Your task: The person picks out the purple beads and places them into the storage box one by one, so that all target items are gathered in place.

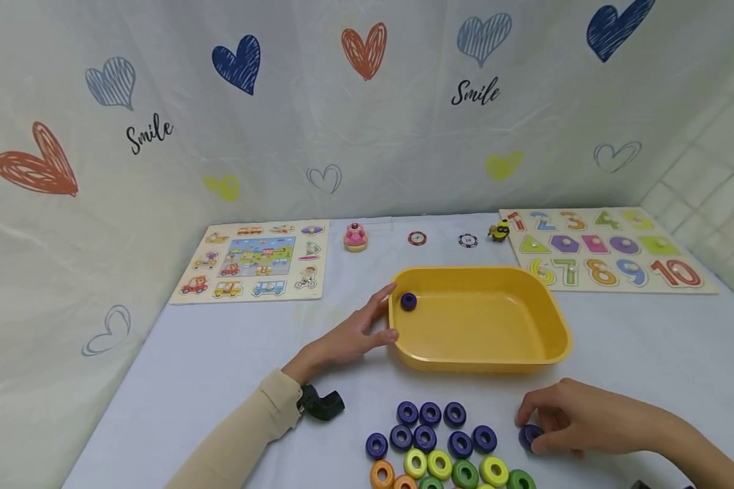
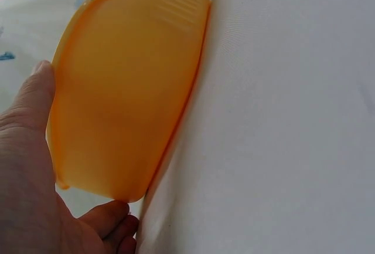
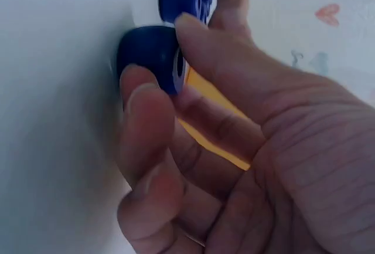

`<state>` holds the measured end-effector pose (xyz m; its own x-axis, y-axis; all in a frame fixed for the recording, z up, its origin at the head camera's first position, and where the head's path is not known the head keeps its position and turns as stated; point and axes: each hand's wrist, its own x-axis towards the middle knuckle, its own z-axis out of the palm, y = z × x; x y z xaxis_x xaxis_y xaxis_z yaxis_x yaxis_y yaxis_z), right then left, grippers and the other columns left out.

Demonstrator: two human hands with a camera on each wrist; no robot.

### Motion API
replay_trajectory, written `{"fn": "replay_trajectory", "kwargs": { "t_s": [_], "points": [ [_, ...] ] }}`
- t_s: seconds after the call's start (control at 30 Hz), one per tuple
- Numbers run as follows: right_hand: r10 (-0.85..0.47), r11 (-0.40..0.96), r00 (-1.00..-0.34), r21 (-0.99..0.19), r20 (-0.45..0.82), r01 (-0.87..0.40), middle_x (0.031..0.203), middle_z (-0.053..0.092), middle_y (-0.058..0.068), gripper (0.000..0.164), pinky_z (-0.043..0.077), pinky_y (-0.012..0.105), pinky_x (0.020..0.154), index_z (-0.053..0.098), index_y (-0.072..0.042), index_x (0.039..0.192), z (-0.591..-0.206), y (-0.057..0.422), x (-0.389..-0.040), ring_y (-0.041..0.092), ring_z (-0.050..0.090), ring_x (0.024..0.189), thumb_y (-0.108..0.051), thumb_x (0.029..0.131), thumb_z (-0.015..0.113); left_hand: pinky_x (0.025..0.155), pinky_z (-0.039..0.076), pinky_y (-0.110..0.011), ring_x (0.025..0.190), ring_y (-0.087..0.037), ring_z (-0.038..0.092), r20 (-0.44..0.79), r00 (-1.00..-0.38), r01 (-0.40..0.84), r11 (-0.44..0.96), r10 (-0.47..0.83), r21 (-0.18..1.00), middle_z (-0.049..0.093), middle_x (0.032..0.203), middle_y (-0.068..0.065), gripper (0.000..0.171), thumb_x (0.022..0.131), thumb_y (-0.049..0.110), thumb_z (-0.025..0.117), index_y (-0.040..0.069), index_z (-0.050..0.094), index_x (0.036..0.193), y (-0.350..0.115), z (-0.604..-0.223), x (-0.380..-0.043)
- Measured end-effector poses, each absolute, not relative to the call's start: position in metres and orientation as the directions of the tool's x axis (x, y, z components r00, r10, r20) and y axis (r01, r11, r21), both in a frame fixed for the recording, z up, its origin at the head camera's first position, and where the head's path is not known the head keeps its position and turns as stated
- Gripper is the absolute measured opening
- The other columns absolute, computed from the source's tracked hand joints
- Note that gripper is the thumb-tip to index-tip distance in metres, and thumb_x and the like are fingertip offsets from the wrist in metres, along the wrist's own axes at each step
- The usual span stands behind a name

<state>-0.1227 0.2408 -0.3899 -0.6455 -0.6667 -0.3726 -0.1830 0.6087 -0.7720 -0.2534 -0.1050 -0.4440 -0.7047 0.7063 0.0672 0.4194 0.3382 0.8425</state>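
A yellow tray (image 1: 477, 339) stands on the table with one dark blue ring (image 1: 408, 301) inside its far left corner. At the tray's left end, my left hand (image 1: 351, 334) rests with extended fingers and thumb against the rim; the left wrist view shows this hand (image 2: 29, 166) against the tray's outer wall (image 2: 129, 90). To the right of the loose rings, my right hand (image 1: 593, 418) pinches another dark blue ring (image 1: 529, 437) between thumb and fingers, low at the tabletop. The right wrist view gives this ring (image 3: 149, 54) close up, its hole facing sideways.
Several dark blue rings (image 1: 425, 438) lie in front of the tray, with yellow rings (image 1: 440, 465), green rings (image 1: 465, 473) and orange rings (image 1: 382, 474) nearer me. Behind stand a picture puzzle (image 1: 308, 292), a pink figure (image 1: 355, 238), two chips (image 1: 417, 238), a bee figure (image 1: 499, 231) and a number puzzle (image 1: 612, 284).
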Motion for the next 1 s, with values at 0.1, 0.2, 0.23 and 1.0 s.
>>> {"fn": "replay_trajectory", "kwargs": {
  "t_s": [0.1,0.2,0.23,1.0],
  "points": [
    [-0.714,0.544,-0.611,-0.821,-0.342,-0.176,0.067,0.056,-0.011,0.017,0.040,0.018,0.045,0.062,-0.020,0.101,-0.394,0.251,-0.124,0.002,0.049,0.054,-0.023,0.084,0.063,0.107,0.019,-0.039,0.131,-0.008,0.022,0.068,-0.704,0.420,0.338,0.707,0.842,0.020,0.147,0.006,0.079,0.081,0.063,0.049,0.042,0.003,0.142,-0.105,-0.443,-0.253],
    [-0.737,0.488,-0.577,-0.868,-0.352,-0.094,0.069,0.058,-0.007,0.020,0.042,0.018,0.045,0.061,-0.015,0.106,-0.397,0.258,-0.124,0.006,0.049,0.050,-0.017,0.086,0.060,0.107,0.018,-0.040,0.132,-0.009,0.022,0.062,-0.709,0.417,0.347,0.702,0.840,0.020,0.147,0.005,0.080,0.080,0.064,0.049,0.042,0.003,0.142,-0.106,-0.442,-0.252],
    [-0.745,0.468,-0.565,-0.881,-0.354,-0.065,0.070,0.059,-0.006,0.021,0.043,0.018,0.045,0.060,-0.013,0.107,-0.398,0.260,-0.124,0.007,0.049,0.048,-0.015,0.087,0.059,0.107,0.018,-0.040,0.132,-0.010,0.022,0.063,-0.710,0.418,0.349,0.701,0.839,0.020,0.147,0.005,0.080,0.080,0.064,0.048,0.042,0.003,0.142,-0.106,-0.442,-0.252],
    [-0.776,0.381,-0.532,-0.924,-0.338,0.031,0.072,0.061,-0.002,0.027,0.047,0.021,0.044,0.058,-0.005,0.112,-0.408,0.266,-0.130,0.018,0.052,0.045,-0.006,0.085,0.060,0.107,0.018,-0.041,0.132,-0.010,0.022,0.065,-0.711,0.421,0.350,0.700,0.837,0.021,0.147,0.004,0.080,0.079,0.066,0.047,0.042,0.003,0.142,-0.105,-0.442,-0.252]
  ]
}}
